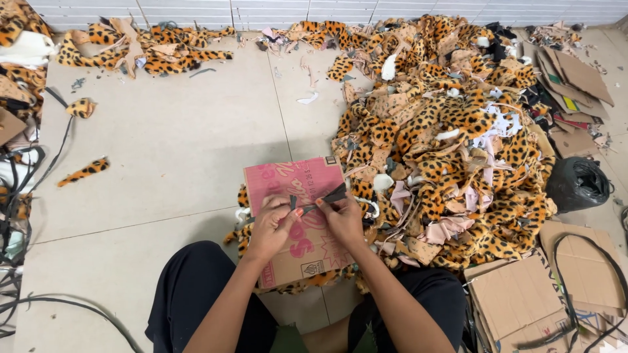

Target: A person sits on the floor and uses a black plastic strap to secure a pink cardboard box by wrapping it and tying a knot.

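Left hand (273, 224) & right hand (340, 217) pinching dark strip (325, 197), over pink cardboard (288, 183)

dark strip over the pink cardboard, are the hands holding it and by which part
Yes: both hands pinch the dark strip, the left hand at its left end, the right hand near the middle; the far end sticks out free.

view: one head camera, worn by the seated person
facing: steeply down and forward over the lap
nearness: close above both hands (307, 219)
reach: floor (170, 150) beyond the grip, up to the far wall
shared: single view, no overlap
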